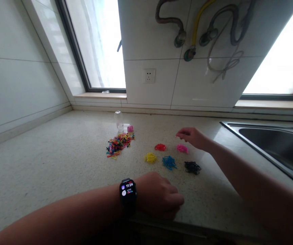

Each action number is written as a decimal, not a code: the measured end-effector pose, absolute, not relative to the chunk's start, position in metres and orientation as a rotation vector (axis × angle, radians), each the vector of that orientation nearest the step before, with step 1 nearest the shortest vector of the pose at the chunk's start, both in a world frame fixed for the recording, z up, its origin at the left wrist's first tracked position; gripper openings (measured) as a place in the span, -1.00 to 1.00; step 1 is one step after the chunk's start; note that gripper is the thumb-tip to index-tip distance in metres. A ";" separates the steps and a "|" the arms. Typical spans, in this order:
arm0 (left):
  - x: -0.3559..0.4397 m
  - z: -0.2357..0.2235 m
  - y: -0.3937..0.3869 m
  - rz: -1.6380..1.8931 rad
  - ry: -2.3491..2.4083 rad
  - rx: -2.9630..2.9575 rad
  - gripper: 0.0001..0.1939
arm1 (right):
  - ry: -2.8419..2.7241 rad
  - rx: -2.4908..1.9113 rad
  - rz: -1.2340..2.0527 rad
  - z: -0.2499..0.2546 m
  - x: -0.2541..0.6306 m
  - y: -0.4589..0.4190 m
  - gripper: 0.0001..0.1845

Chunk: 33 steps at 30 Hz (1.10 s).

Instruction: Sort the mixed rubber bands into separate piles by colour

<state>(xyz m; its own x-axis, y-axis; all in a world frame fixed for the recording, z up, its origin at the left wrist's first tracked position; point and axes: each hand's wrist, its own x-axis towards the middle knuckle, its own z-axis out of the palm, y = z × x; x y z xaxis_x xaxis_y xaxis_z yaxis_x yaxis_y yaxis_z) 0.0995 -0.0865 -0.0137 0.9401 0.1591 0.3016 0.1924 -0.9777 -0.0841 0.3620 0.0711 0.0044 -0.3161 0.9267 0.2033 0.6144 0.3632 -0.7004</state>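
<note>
A mixed heap of coloured rubber bands (119,143) lies on the speckled counter (59,160). To its right lie small sorted piles: red (160,147), pink (182,148), yellow (150,158), blue (169,162) and black (192,167). My right hand (193,136) hovers just above and behind the pink pile, fingers drawn together and pointing left; whether they hold a band I cannot make out. My left hand (159,194), with a dark smartwatch (127,191) on the wrist, rests near the counter's front edge, fingers curled under, nothing visible in them.
A clear small bottle (119,120) and a pink cap (130,128) stand behind the mixed heap. A steel sink (271,143) is set in at the right. Tiled wall with a socket (149,75) and hoses (207,27) lies behind, windows either side.
</note>
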 end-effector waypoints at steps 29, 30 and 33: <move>0.100 -0.009 -0.090 -0.342 -0.334 -3.035 -0.86 | -2.018 -1.374 0.591 -0.014 0.409 0.056 -0.61; 0.100 -0.009 -0.090 -0.339 -0.337 -3.033 -0.86 | -2.013 -1.380 0.583 -0.015 0.410 0.057 -0.61; 0.100 -0.009 -0.091 -0.334 -0.350 -3.024 -0.86 | -2.012 -1.432 0.573 -0.017 0.415 0.059 -0.62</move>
<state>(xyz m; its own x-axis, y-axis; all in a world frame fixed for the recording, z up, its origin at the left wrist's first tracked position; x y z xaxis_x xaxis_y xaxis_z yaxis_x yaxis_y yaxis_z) 0.0998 -0.0907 -0.0091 0.9501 0.2168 0.2242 0.2341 -0.9707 -0.0534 0.4150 0.0587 -0.0171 -0.2409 0.9454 0.2196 0.6878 0.3259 -0.6486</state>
